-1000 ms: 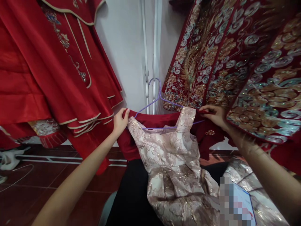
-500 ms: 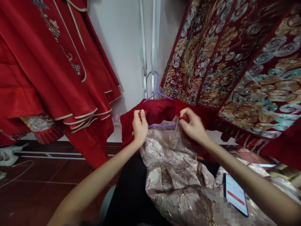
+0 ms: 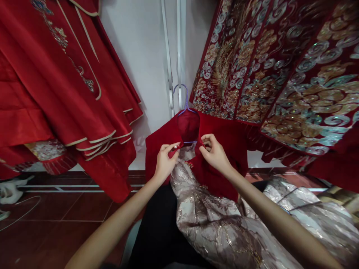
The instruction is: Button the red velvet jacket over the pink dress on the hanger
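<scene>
A red jacket (image 3: 162,136) hangs on a purple hanger (image 3: 186,99) hooked by the white wall. My left hand (image 3: 166,158) pinches the jacket's left front edge near the collar. On the opposite side, my right hand (image 3: 214,151) is closed on the other front edge, which lies farther across the middle. Small beaded fastenings show along that edge. Between and below the two edges is a shiny beige-pink dress (image 3: 193,194) with gold threads, on the same hanger. It drapes down over my black-clad lap (image 3: 159,228).
Red garments with cream piping (image 3: 92,123) hang at the left. An embroidered red garment (image 3: 269,82) hangs at the right. White metal rails (image 3: 178,48) run down the wall. White shoes (image 3: 11,192) and a thin cable lie on the dark red tiled floor (image 3: 75,209).
The jacket's fronts have been drawn inward over the dress top, and my hands are closer together on them. The phone on the dress is now mostly hidden behind my right forearm.
</scene>
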